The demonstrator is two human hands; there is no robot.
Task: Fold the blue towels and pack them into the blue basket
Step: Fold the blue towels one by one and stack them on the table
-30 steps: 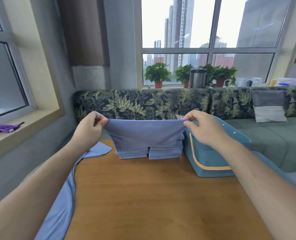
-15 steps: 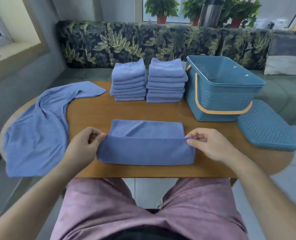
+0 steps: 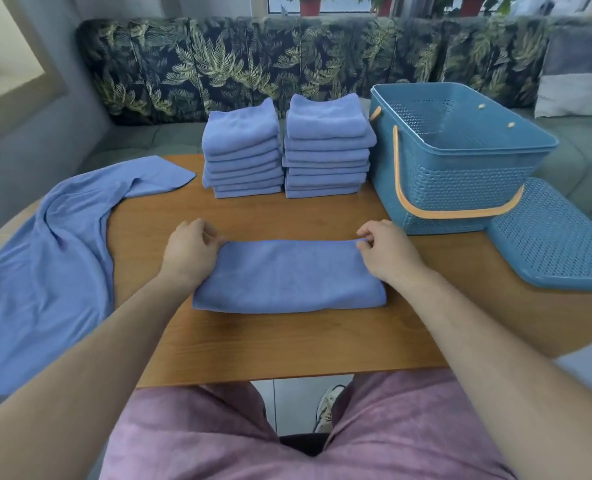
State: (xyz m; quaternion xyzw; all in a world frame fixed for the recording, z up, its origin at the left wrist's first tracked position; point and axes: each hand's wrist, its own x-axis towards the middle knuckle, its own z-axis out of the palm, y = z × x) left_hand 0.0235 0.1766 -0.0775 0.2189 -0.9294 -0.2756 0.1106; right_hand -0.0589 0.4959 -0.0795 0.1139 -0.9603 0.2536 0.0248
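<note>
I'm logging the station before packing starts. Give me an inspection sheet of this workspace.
Surface: wooden table.
Job's things: half-folded towel at centre; left stack and right stack behind it; unfolded towel draped over the left edge; blue basket at right, no towel seen inside.
Clutter: basket lid beside the basket.
Grippers: left hand and right hand each pinch a far corner of the half-folded towel.
Cables: nothing seen.
Surroundings: leaf-print sofa, grey pillow.

Wooden table (image 3: 287,341) in foreground; behind it, sofa w/ leaf-print backrest (image 3: 218,64) & grey-green seat. Grey/white cushion (image 3: 575,84) far right, against backrest. Terracotta plant pots (image 3: 310,5) on sill above. Perforated blue lid (image 3: 557,244) at table's right edge.
</note>
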